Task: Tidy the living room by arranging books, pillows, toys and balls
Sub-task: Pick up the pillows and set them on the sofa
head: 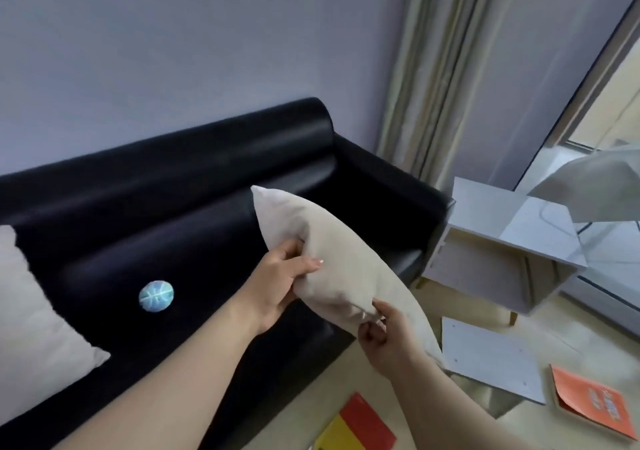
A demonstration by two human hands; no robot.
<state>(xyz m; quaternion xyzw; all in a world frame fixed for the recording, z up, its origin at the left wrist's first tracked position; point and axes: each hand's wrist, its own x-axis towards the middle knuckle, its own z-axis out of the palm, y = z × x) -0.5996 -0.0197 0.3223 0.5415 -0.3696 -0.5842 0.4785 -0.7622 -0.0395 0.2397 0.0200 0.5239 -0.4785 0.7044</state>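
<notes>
A beige pillow [332,262] is held up in the air over the right end of the black sofa [194,186], tilted with one corner pointing up toward the backrest. The left hand [280,286] pinches its near edge about halfway along, and the right hand [381,331] grips the lower corner. A small blue ball [156,295] lies on the seat, left of both hands. Another pale pillow [31,328] leans at the sofa's far left. An orange book [595,404] lies on the floor.

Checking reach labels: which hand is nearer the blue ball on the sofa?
Left. The left hand grips the pillow just right of the ball; the right hand holds the pillow's lower edge, farther right.
</notes>
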